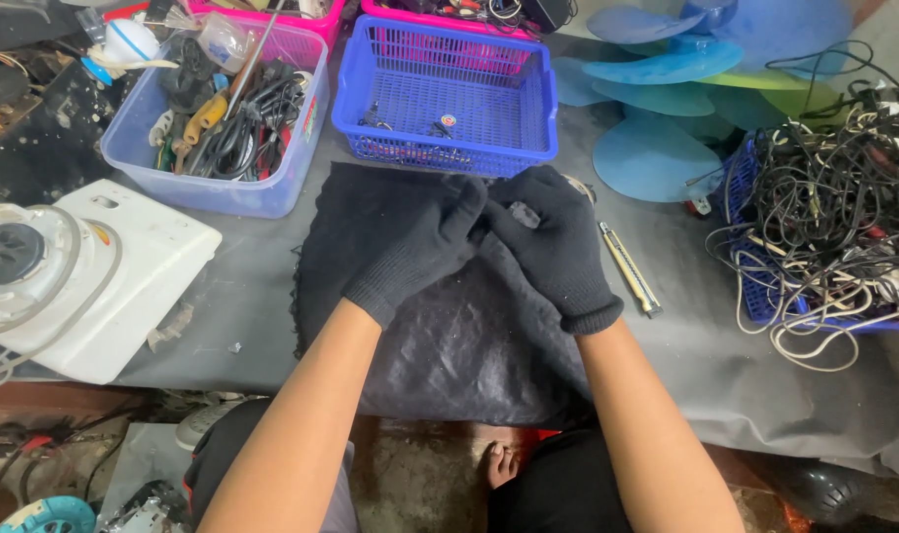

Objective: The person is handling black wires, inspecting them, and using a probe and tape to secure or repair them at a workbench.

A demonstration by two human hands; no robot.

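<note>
Both my hands wear black knit gloves and meet over a black cloth (449, 336) spread on the grey table. My left hand (425, 247) and my right hand (558, 242) pinch a small dark grey part (522, 214) between their fingertips. The part is mostly hidden by the fingers, so its shape is unclear. A slim utility knife (629, 268) with a yellowish body lies on the table just right of my right hand.
A blue mesh basket (449, 94) sits just beyond my hands. A pale blue tub (213, 118) of tools and cables stands at back left, a white appliance housing (84, 276) at left. Blue fan blades (667, 109) and a basket of tangled cables (824, 217) fill the right.
</note>
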